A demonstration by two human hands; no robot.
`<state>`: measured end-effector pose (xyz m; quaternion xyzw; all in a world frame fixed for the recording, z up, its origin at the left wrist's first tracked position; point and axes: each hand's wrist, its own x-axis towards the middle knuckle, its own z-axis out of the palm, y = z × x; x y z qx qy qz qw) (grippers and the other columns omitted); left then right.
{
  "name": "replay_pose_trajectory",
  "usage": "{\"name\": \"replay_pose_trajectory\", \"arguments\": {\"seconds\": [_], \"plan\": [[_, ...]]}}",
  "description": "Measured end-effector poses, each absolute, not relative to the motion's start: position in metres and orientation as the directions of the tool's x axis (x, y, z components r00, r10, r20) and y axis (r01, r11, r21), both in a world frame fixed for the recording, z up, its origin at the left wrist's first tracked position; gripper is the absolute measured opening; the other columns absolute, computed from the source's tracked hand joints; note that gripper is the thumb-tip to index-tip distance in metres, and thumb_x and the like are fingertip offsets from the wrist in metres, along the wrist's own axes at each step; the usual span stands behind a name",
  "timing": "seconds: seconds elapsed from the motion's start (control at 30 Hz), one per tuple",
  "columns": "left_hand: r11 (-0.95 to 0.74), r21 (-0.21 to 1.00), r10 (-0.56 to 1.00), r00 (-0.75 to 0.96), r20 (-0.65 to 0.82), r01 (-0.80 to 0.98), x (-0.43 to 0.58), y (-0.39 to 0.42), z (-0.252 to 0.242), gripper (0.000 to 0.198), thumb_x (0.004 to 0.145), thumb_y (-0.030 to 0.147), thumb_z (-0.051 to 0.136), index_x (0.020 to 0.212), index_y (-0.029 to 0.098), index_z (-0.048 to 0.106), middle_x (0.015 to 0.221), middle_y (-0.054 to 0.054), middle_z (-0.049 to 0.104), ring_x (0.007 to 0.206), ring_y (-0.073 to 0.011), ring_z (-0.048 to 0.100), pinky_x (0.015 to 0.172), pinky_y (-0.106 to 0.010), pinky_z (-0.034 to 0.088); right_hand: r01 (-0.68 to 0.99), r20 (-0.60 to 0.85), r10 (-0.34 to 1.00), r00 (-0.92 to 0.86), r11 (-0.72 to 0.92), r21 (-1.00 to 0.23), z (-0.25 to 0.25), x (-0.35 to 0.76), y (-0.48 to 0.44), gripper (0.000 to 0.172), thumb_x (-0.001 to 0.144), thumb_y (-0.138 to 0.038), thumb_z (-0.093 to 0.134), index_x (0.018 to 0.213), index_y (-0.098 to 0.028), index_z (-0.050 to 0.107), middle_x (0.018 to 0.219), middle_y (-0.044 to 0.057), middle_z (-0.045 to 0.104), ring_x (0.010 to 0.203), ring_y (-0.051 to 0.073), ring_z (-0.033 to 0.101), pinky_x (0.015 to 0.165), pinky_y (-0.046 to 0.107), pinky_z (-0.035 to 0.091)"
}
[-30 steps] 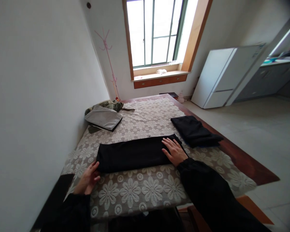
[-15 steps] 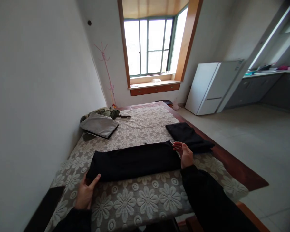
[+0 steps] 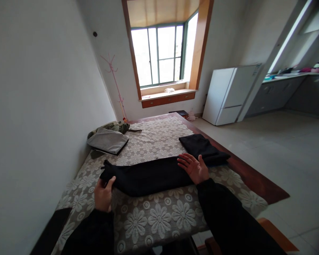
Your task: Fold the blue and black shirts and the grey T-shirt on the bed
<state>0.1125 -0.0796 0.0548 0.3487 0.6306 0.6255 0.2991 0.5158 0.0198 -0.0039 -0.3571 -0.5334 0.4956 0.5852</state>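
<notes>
A folded black garment (image 3: 146,177) lies lengthwise across the patterned tablecloth (image 3: 159,217) in front of me; its exact kind does not show. My left hand (image 3: 104,194) grips its left end, thumb on top and fingers underneath, and that end is lifted and bunched. Over the right end hovers or rests my right hand (image 3: 193,168), palm turned up and inward, fingers stretched out. Whether it touches the cloth I cannot tell. Just beyond that hand lies a second folded black cloth (image 3: 204,148).
A grey piece of clothing (image 3: 108,140) and a camouflage-patterned item lie at the table's far left by the wall. The table's bare reddish wooden edge (image 3: 257,179) runs along the right. An orange-brown chair (image 3: 276,233) stands at lower right; a white fridge (image 3: 223,94) is farther back.
My left hand has raised the garment's left end and moved it slightly right and away. My right hand has come off the right edge, turned and opened, shifting left.
</notes>
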Motion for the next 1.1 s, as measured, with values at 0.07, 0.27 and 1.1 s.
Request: {"name": "replay_pose_trajectory", "arguments": {"seconds": [0.07,0.27,1.1], "plan": [[-0.127,0.976,0.817,-0.54,0.203,0.175,0.145,-0.063,0.076,0.037,0.077,0.035,0.075,0.111,0.02,0.07,0.107,-0.006,0.076,0.107,-0.0255,0.07,0.097,-0.035,0.055,-0.124,0.273,0.949,-0.159,0.255,-0.959,0.002,0.508,0.015,0.09,0.096,-0.071,-0.006,0.151,-0.023,0.047,0.144,0.017,0.059,0.125,0.034,0.063,0.098,0.058,0.052],[-0.33,0.846,0.908,-0.106,0.406,0.418,0.276,-0.031,0.094,0.033,0.086,0.027,0.067,0.117,0.018,0.068,0.103,-0.009,0.074,0.092,-0.0219,0.069,0.089,-0.038,0.056,-0.295,0.119,0.939,-0.322,0.02,-0.955,0.009,0.503,0.01,0.094,0.092,-0.08,-0.003,0.15,-0.026,0.046,0.147,0.017,0.056,0.124,0.035,0.064,0.096,0.059,0.052],[-0.653,0.485,0.743,0.617,0.26,0.582,0.205,-0.036,-0.002,0.091,0.069,0.001,0.05,0.155,0.028,0.04,0.163,-0.004,0.039,0.157,-0.0275,0.018,0.126,-0.06,0.022,0.074,0.176,0.981,-0.077,0.181,-0.981,-0.021,0.525,0.031,0.076,0.067,-0.022,0.064,0.142,-0.028,0.06,0.137,0.002,0.066,0.124,0.031,0.062,0.106,0.048,0.051]]}}
